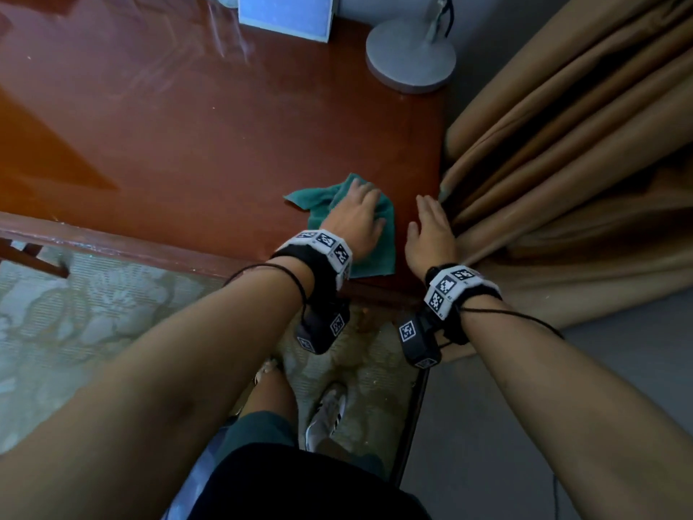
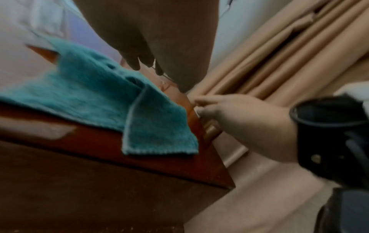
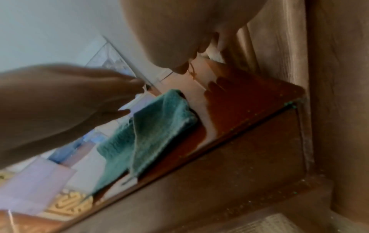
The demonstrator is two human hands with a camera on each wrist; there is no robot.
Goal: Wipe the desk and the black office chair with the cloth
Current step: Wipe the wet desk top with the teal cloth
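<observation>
Wiping the bench (image 1: 210,137), by the look of it: first half of the task, at the near right corner. Chair nowhere in view, so judged not yet begun. Curtain (image 1: 562,152) hanging in folds against the bench's right edge. Cloth (image 1: 375,242) lying crumpled on the glossy top beside the front edge, one fold hanging slightly over it in the left wrist view (image 2: 159,130). Left hand (image 1: 354,215) laid over the cloth with fingers straight, pressing rather than gripping; from below, in the right wrist view, fingers (image 3: 119,82) seeming raised above the cloth (image 3: 159,126), so actual contact hard to confirm. Right hand (image 1: 431,234) flat and open at the very corner, holding nothing, fingers alongside the curtain, perhaps keeping it back; whether touching the fabric or only beside it, impossible to tell. Next move, probably: sweeping the cloth on into the strip by the curtain, with firm flat pressure and care not to push the cloth off the edge or snag the drapes. Then the far stretch of bench, around the round lamp base (image 1: 410,56) and the pale box (image 1: 287,13). Box cut off by the frame's top, lamp stem too. Both wrist views soft and blurred; fingertips hidden from above; left part of the bench washed out by glare.
</observation>
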